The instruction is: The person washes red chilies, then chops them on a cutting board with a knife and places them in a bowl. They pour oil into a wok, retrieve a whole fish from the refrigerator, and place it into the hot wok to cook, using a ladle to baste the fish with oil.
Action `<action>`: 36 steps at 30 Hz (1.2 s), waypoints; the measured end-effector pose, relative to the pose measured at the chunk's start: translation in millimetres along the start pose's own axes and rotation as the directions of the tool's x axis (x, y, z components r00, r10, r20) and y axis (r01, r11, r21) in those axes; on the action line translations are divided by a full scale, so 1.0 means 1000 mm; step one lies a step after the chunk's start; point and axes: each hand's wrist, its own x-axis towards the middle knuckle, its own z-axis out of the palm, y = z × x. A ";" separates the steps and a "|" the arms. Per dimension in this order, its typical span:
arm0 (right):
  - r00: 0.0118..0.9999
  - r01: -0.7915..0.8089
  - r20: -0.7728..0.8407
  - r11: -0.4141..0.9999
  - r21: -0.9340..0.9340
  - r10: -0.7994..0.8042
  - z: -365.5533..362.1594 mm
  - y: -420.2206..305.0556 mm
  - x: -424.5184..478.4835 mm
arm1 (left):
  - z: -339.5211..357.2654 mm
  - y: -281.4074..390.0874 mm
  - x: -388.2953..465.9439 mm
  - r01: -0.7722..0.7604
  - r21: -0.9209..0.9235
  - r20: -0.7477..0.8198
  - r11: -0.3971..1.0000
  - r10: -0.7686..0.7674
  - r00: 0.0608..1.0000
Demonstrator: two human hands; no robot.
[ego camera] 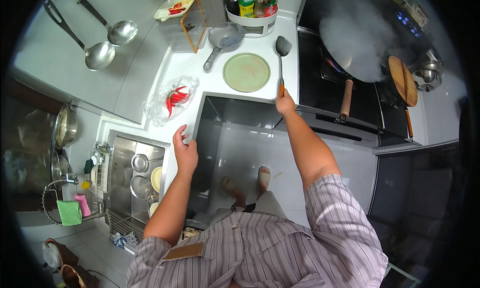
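My right hand (286,103) grips the wooden end of a wok spatula (280,65), whose dark metal blade points away over the white counter. Nothing is in my left hand (185,149), held above the counter edge with its fingers loosely curled and apart. Just beyond it, several red chillies (176,97) lie on a crumpled transparent plastic bag (154,105). A pale green plate (246,72) sits left of the spatula. On the stove to the right, a wok (347,65) stands over a flame, its contents hidden by thick steam or smoke.
The wok's wooden handle (347,97) juts toward me past the stove edge. A second pan with a wooden lid (402,80) stands farther right. Behind the plate are a small grey pan (225,35) and a bottle rack (252,21). Strainers (141,186) lie in the sink (120,164).
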 end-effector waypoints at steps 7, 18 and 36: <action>0.991 0.126 0.033 0.992 0.012 -0.127 -0.015 0.011 0.017 | 0.026 0.042 -0.001 0.011 -0.023 0.004 1.000 -0.011 1.000; 0.992 0.126 -0.039 0.956 0.264 -0.120 -0.075 0.038 -0.108 | 0.099 0.074 0.005 -0.185 -0.133 0.199 0.974 0.209 0.957; 0.782 -0.102 -0.569 0.953 0.287 0.255 -0.344 0.239 -0.164 | 0.331 0.276 -0.145 -0.255 -0.585 0.692 0.770 0.638 0.338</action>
